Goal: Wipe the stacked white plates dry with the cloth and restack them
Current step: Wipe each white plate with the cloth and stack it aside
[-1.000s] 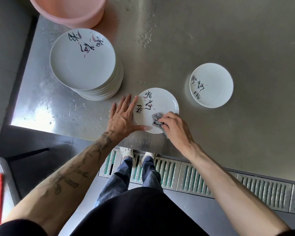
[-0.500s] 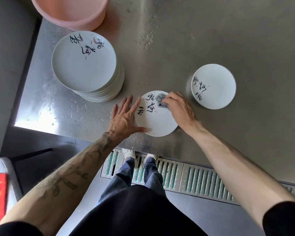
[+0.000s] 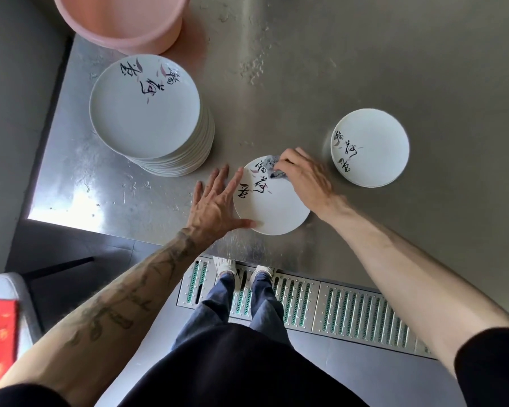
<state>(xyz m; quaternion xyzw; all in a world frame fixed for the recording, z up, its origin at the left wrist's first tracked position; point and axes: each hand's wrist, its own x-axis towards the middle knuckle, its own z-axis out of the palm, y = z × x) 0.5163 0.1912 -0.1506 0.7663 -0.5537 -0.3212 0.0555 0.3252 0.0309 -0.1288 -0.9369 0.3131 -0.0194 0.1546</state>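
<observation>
Clutching cloth (image 3: 272, 166) at far rim of plate (image 3: 274, 208) with right hand (image 3: 304, 176). Bracing plate's left edge with flat, unclenched left hand (image 3: 215, 201).

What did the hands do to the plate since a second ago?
The right hand, keeping its grip on the grey cloth, wiped from the near edge of the white plate across to its far edge. The left hand stayed flat against the plate's left rim. The plate stack and the plate on the right stayed put.

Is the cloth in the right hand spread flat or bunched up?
Bunched up: the cloth shows only as a small grey wad pinched by the right hand.
</observation>
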